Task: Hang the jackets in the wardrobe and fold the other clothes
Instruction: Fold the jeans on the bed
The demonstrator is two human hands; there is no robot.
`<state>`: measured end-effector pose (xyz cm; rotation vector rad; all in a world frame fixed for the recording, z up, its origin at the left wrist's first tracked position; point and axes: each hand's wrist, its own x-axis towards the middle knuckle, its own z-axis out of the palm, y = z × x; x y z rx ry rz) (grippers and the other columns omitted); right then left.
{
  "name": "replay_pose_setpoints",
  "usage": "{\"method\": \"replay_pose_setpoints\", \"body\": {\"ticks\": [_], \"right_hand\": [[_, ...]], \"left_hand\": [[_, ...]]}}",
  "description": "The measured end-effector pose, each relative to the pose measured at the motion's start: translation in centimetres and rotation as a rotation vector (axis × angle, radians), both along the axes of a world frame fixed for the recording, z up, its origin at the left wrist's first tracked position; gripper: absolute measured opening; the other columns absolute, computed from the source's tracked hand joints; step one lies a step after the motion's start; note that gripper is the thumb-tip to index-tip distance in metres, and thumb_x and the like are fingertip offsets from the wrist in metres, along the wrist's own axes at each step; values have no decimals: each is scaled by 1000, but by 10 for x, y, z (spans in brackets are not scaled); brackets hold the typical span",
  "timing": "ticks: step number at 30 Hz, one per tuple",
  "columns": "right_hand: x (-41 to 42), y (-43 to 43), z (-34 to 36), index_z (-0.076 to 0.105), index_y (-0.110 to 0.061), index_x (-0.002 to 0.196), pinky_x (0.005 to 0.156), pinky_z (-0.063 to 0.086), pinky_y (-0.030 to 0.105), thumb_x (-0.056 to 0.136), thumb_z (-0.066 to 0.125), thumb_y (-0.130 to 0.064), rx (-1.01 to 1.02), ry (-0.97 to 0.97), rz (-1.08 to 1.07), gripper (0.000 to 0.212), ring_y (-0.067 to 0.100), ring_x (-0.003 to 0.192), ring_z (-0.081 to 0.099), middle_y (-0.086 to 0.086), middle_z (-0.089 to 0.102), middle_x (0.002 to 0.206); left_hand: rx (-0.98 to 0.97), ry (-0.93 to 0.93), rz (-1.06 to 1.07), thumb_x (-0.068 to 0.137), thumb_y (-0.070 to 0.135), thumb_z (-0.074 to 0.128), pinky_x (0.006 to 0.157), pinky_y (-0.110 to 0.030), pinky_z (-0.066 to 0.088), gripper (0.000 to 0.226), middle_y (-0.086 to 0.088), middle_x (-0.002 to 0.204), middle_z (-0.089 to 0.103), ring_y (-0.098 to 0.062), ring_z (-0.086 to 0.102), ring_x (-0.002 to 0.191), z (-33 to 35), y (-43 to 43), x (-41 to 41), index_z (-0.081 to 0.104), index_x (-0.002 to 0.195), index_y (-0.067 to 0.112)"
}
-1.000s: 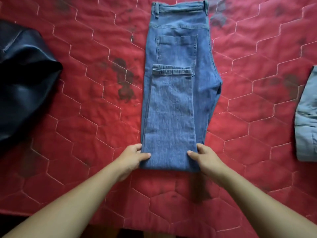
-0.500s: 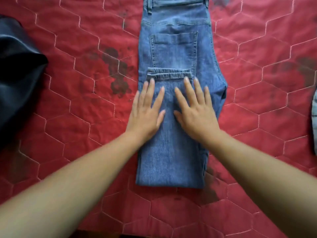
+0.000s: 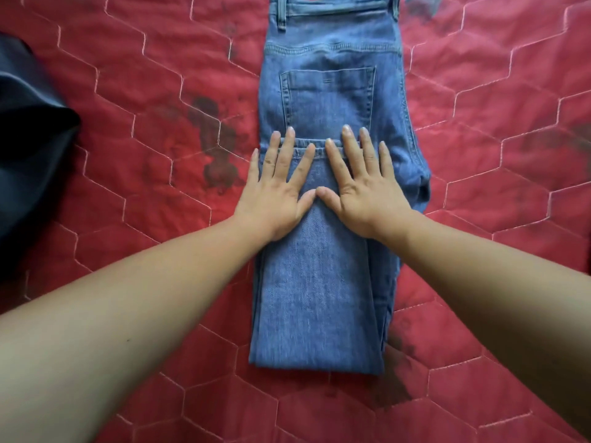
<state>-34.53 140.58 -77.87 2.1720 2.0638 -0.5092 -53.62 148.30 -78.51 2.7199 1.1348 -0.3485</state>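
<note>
A pair of blue jeans (image 3: pixel 323 292) lies lengthwise on the red quilted bedspread (image 3: pixel 144 116), waistband at the far end and the legs folded back up over the seat. The leg hems end just below the back pocket. My left hand (image 3: pixel 278 187) and my right hand (image 3: pixel 361 183) lie flat, side by side, fingers spread, palms down on the folded legs with the fingertips at the hems. Neither hand grips the cloth.
A dark, shiny black garment (image 3: pixel 28 148) lies bunched at the left edge of the bedspread. Dark stains mark the quilt left of the jeans and near their lower right corner.
Both hands left the near fold of the jeans, went flat onto the folded legs and slid up towards the hems. The view moved closer; the pale garment at the right is out of frame.
</note>
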Motion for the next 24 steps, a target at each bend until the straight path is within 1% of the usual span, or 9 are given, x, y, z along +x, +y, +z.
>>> {"method": "replay_pose_setpoints", "body": {"ticks": [2,4,8,12,15,17,19,21,24], "right_hand": [[-1,0,2,-9,-25,162,125,-7,54,98,13,-72,-7,32,-17,82,32,156,-16,8,-17,170],[-7,-4,13,4,-21,164,126,2,55,100,36,-64,31,129,-81,83,34,157,-4,13,-4,171],[-9,1,36,24,-18,161,111,38,48,89,71,-30,156,383,-335,87,32,135,41,11,35,155],[7,25,51,34,-19,152,85,43,24,83,76,-20,31,643,-683,80,19,105,54,5,47,129],[5,13,50,55,-13,119,60,49,17,80,83,-15,-66,884,-905,49,12,81,62,3,64,101],[0,-6,43,65,-2,102,57,54,23,75,85,-15,-156,989,-956,36,21,77,69,9,72,89],[-10,-31,42,70,3,94,55,49,22,78,82,-10,-175,1016,-949,24,17,72,63,6,69,79],[-16,-52,42,73,-4,84,67,50,28,83,77,-8,-90,991,-925,5,10,71,60,1,70,77],[-22,-73,51,72,-16,87,83,55,40,92,69,-8,-53,1125,-935,10,13,81,67,1,75,87]], "left_hand": [[-21,18,19,99,64,17,123,-60,3,76,-14,167,-17,-33,-15,154,7,-1,2,-9,160,27],[-19,-3,67,99,61,32,120,-60,12,78,-13,169,-9,-31,-5,156,21,-7,4,2,162,27],[-89,-216,264,91,44,62,108,-50,32,78,-7,151,40,-33,32,138,49,9,15,27,158,22],[-359,-328,448,77,31,67,103,-41,43,42,-9,120,56,-29,51,115,55,43,17,64,119,24],[-563,-617,638,75,8,74,78,-16,48,31,-12,109,58,-11,55,82,57,30,10,62,99,22],[-751,-784,780,78,-2,75,69,-18,49,43,-6,101,60,-9,56,76,61,14,3,54,109,20],[-856,-840,881,79,-1,77,75,-27,55,52,-4,103,65,-12,62,82,62,-4,-8,52,118,21],[-802,-753,845,78,1,78,75,-24,52,43,-1,99,70,-10,62,81,61,-17,-20,61,113,19],[-772,-759,733,78,-7,74,74,-17,48,39,6,90,69,1,60,76,64,-29,-33,65,108,17]]}}
